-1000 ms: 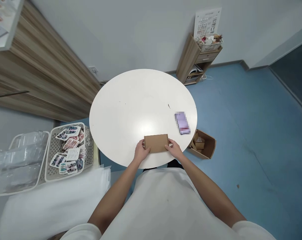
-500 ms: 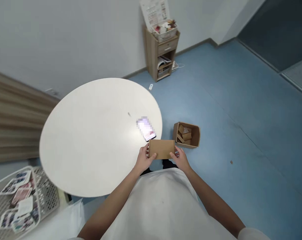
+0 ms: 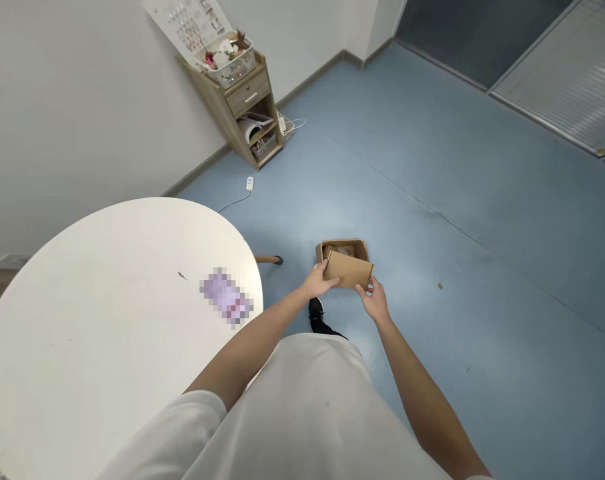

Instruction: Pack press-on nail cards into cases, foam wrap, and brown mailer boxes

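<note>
A flat brown cardboard box (image 3: 349,271), closed, is held between both hands and slightly tilted. My left hand (image 3: 319,280) grips its left end, thumb on the top face. At the right end, my right hand (image 3: 374,298) holds the lower corner with thumb and fingers. Behind and below it on the floor stands an open cardboard carton (image 3: 363,249) with brown cardboard pieces inside. The held box hides the carton's near side, so I cannot tell whether the two touch.
To the left is a round white table (image 3: 122,280) with a blurred-out phone (image 3: 226,295) on it. A wooden cabinet (image 3: 249,93) carrying a white basket (image 3: 235,67) stands by the wall. A white power strip (image 3: 250,184) with its cord and a table leg (image 3: 266,259) are on the blue floor.
Both hands have carried the cardboard box away from the table edge, to the right and over the carton. The view has turned right, and the box now tilts.
</note>
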Action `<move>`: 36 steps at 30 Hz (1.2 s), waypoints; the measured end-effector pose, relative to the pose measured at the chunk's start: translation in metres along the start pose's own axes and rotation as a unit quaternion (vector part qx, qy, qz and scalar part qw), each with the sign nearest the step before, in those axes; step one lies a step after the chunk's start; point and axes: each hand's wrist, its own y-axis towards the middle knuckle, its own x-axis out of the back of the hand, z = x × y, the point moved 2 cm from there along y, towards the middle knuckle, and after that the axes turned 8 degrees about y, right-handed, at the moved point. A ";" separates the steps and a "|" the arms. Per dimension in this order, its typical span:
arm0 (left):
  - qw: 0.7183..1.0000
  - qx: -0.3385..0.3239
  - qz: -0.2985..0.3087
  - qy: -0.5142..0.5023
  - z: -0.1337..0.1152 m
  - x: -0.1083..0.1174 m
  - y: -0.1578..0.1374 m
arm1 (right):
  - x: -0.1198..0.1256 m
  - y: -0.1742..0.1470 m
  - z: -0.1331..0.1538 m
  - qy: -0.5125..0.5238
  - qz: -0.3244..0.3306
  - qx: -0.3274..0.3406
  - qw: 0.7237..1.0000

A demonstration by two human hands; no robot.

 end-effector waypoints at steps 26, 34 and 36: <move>0.843 0.169 -0.468 -0.204 0.168 0.095 -0.382 | -0.229 -0.208 0.134 -0.073 0.526 0.306 0.790; 0.722 0.230 -0.604 -0.248 0.251 0.061 -0.523 | -0.323 -0.366 0.129 -0.126 0.664 0.331 0.659; 0.698 0.243 -0.620 -0.261 0.265 0.052 -0.551 | -0.339 -0.394 0.128 -0.147 0.686 0.336 0.628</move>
